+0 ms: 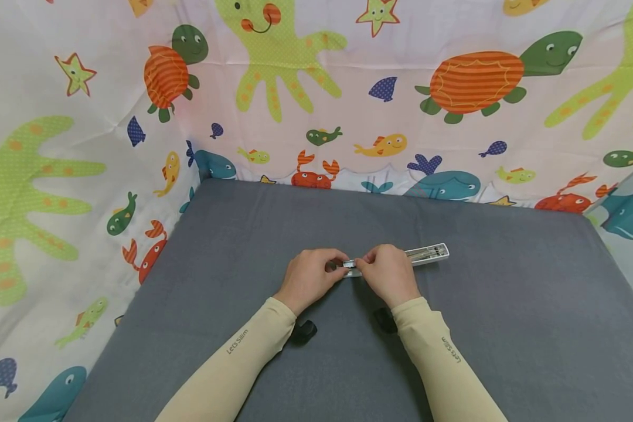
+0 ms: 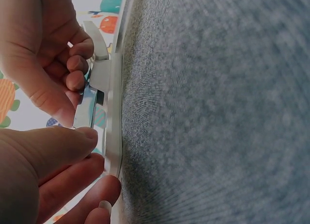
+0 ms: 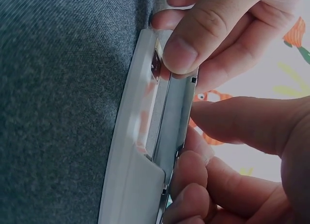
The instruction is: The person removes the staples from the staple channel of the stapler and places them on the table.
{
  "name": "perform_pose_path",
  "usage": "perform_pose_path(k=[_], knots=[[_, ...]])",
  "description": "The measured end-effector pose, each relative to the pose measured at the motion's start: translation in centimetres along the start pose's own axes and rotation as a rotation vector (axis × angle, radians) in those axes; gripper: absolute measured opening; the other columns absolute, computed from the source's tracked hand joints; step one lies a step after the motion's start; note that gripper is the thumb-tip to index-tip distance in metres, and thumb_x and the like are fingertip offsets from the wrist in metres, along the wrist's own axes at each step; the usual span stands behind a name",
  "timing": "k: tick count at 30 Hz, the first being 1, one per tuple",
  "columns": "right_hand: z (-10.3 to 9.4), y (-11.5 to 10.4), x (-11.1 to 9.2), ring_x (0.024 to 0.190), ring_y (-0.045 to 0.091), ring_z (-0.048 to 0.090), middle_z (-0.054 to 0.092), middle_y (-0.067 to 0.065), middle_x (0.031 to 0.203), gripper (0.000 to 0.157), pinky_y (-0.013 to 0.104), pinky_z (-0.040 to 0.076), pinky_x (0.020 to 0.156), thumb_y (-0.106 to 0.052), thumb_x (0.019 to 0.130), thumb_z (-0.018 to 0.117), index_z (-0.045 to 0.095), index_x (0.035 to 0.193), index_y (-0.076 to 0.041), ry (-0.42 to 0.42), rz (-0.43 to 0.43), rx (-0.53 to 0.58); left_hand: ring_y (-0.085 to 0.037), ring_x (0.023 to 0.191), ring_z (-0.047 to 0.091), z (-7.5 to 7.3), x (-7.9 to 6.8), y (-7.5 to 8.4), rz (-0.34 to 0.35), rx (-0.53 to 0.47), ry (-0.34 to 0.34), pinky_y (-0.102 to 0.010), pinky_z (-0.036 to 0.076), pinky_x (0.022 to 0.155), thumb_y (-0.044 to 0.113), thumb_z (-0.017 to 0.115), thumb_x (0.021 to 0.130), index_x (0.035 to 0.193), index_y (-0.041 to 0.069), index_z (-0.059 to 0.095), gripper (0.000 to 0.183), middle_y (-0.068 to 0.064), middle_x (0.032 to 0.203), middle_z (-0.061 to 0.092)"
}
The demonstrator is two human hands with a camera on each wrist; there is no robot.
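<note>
A white stapler [image 1: 429, 254] lies on the grey cloth with its top swung open, baring the metal inside. My left hand [image 1: 312, 275] pinches the front end of its metal staple magazine [image 3: 175, 122] between thumb and fingers. Closer to the stapler's middle, my right hand [image 1: 390, 274] holds the same magazine, its thumb on one side and curled fingers on the other. The white base [image 2: 114, 117] runs along the cloth below both hands. In the head view, my right hand hides the stapler's middle.
A grey cloth surface [image 1: 485, 328] spreads around the hands. Behind it and at the left hang curtains [image 1: 290, 135] printed with sea animals. Black wrist straps [image 1: 303, 332] show at both sleeve cuffs.
</note>
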State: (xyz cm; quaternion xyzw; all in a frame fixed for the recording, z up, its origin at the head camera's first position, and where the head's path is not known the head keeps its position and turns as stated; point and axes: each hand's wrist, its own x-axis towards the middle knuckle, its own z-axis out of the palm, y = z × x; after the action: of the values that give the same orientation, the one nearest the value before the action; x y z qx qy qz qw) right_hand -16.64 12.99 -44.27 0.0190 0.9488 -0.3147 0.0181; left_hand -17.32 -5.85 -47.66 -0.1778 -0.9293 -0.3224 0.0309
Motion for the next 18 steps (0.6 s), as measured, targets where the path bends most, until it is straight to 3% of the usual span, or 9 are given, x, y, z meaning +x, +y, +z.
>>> perform_pose_path(k=[18], knots=[[-0.17, 0.10, 0.00, 0.062, 0.020, 0.062, 0.076, 0.006, 0.077, 0.024, 0.033, 0.045, 0.057, -0.029, 0.099, 0.078, 0.082, 0.086, -0.010, -0.015, 0.028, 0.025, -0.003, 0.080, 0.072, 0.05, 0.06, -0.06, 0.004, 0.004, 0.005, -0.025, 0.053, 0.063, 0.031, 0.085, 0.096, 0.117, 0.028, 0.083, 0.021, 0.010, 0.100, 0.082]])
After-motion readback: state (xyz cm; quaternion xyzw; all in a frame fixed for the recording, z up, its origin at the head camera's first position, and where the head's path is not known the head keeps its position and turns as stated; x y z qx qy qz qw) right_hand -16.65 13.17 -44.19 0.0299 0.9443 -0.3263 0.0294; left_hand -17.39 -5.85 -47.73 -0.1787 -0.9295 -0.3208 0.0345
